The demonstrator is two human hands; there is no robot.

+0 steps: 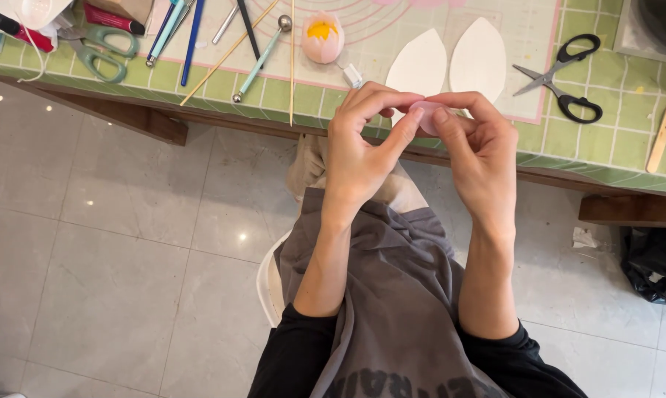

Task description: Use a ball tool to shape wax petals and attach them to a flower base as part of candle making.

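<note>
1. Nearest to me, my left hand (362, 158) and right hand (480, 151) meet above my lap, just in front of the table edge. Both pinch a small pale pink petal piece (423, 116) between thumbs and fingertips; the grip is narrow and closed on it.
2. I judge the work partway along: this piece is in the shaping stage and not yet joined to anything.
3. Beyond the hands, two white petal-shaped cut-outs (451, 63) lie flat on the mat, seemingly untouched.
4. A pink flower bud with a yellow centre (323, 37) lies further left, so I take some assembly as done.
5. The green gridded table cover (605, 140) bears black scissors (565, 77), a wooden stick (664, 129), green-handled scissors (101, 48), a ball-tipped tool (259, 63) and thin skewers (292, 63).
6. Below, the floor is pale glossy tile (112, 243), with a dark bag (653, 262) at right.
</note>
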